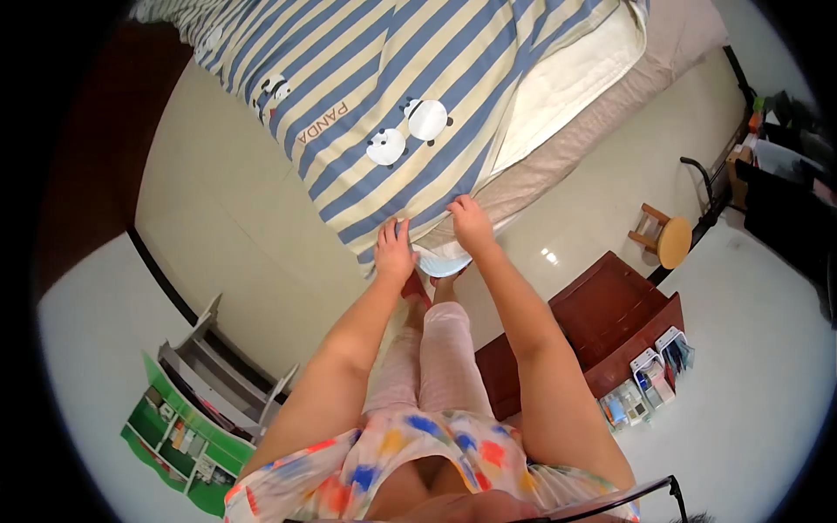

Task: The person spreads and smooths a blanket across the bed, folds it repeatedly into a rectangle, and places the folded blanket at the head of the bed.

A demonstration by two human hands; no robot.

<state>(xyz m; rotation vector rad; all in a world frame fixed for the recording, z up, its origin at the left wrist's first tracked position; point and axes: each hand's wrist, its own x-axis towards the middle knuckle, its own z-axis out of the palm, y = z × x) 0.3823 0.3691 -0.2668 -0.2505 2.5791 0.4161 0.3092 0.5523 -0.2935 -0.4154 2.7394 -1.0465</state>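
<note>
A striped blue-and-cream quilt (pixel 349 183) with panda pictures and the word PANDA covers most of the bed. My left hand (pixel 394 250) rests on the quilt's near edge, its fingers apart. A short way to the right, my right hand (pixel 472 225) is closed, with its fingertips pinching the quilt's edge near the corner. Beyond it the quilt is folded back, baring a cream underside or layer (pixel 567 96) and a pinkish-beige bed sheet (pixel 558 166). A pale blue patch of fabric (pixel 443 263) shows between my hands at the bed's end.
At the right stand a dark red wooden cabinet (pixel 602 305) and a small wooden stool (pixel 673 242). White holders (pixel 649 375) with small items are beside the cabinet. A green-and-grey shelf unit (pixel 187 436) is at lower left. Shiny floor tiles (pixel 218 192) surround the bed.
</note>
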